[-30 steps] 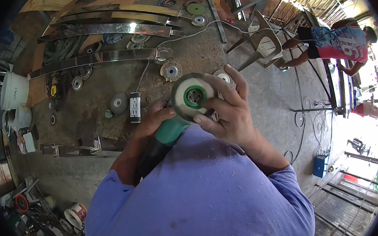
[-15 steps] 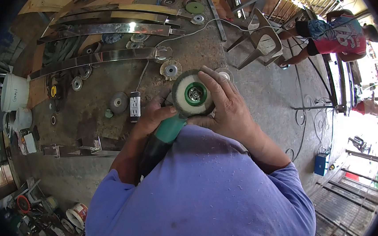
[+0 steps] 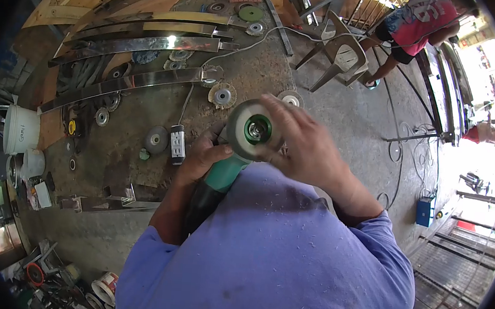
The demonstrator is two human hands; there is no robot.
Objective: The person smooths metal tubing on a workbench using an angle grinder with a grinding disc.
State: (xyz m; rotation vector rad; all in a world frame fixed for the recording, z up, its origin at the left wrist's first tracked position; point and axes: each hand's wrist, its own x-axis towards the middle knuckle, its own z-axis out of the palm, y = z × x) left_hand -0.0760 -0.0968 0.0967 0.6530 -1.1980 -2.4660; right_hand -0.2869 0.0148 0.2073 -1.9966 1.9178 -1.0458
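Note:
A green and black angle grinder (image 3: 222, 176) lies against the front of the blue shirt, its disc facing up. My left hand (image 3: 204, 154) is wrapped round the grinder near its head, the thumb on the green housing. The round grey disc (image 3: 239, 132) has a green ring and a metal nut at its centre. At the disc's right side is my right hand (image 3: 304, 141), blurred by motion, with its fingers extended over the rim. Whether its fingertips touch the disc is unclear.
Polished metal strips (image 3: 143, 79), a flap wheel (image 3: 222, 95) and a white power strip (image 3: 177, 144) lie ahead and left. A plastic chair (image 3: 342, 54) stands at the upper right, near a person in a pink shirt (image 3: 423, 23). White buckets (image 3: 21, 131) stand far left.
My right hand has shifted and its fingers have lifted and straightened beside the disc. The disc's face looks smoother and blurred. The person in the pink shirt has moved up in the view.

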